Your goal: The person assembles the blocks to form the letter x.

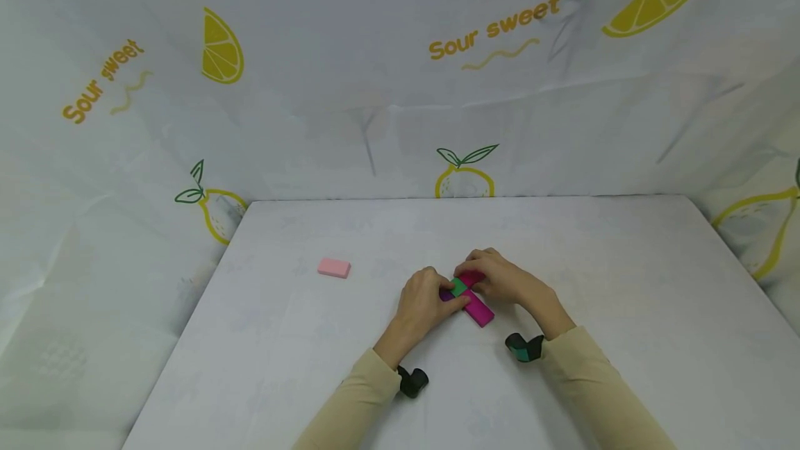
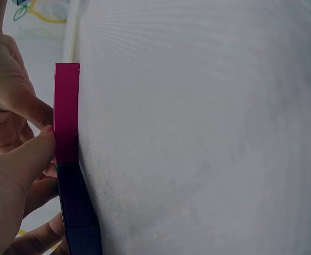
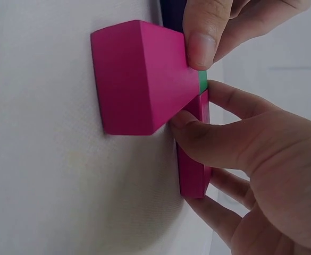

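Several flat blocks lie together on the white table, meeting around a green face. A magenta block points toward the front right, and its end shows large in the right wrist view. My left hand grips the joined blocks, thumb at the magenta block's inner end and fingers beside the dark purple block. A second, redder magenta block is pinched by my right hand, its thumb on the near side and fingers on the far side. The hands partly hide the purple and redder blocks.
A pale pink block lies apart on the left of the table. Black wrist devices sit by both sleeves. Behind the table's back edge hangs a pale cloth printed with lemons.
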`<state>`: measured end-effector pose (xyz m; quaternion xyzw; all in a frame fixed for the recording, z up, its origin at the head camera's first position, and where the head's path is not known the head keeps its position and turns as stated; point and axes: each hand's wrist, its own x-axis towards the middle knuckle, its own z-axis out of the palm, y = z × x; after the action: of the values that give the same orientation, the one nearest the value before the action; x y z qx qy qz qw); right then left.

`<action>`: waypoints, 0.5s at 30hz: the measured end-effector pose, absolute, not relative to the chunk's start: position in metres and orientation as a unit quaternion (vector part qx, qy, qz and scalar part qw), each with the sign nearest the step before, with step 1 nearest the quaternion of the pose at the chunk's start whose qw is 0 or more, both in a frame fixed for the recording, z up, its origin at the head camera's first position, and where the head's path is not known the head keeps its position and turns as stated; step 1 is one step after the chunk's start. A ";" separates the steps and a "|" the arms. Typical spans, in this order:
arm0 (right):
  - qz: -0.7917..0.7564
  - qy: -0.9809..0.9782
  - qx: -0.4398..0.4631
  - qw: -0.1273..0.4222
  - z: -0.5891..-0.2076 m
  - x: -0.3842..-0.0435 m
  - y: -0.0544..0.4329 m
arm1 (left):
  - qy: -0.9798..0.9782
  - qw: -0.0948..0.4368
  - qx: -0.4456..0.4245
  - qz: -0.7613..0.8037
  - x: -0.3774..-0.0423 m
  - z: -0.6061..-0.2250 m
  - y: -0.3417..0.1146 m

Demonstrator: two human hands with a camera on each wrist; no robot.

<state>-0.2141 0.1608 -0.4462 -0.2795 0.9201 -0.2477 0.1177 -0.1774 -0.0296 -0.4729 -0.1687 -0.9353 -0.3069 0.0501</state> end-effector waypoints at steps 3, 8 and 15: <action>-0.246 0.920 -0.281 0.114 -0.446 -0.214 0.160 | -0.934 0.050 -0.168 -0.310 -0.178 -0.474 -0.030; -0.243 0.922 -0.280 0.115 -0.445 -0.213 0.159 | -0.935 0.048 -0.166 -0.311 -0.178 -0.474 -0.030; -0.241 0.921 -0.283 0.114 -0.446 -0.213 0.160 | -0.935 0.042 -0.163 -0.311 -0.178 -0.473 -0.029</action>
<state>-0.2126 0.1596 -0.4460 -0.2833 0.9211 -0.2414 0.1145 -0.1776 -0.0292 -0.4733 -0.1632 -0.9353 -0.3111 0.0418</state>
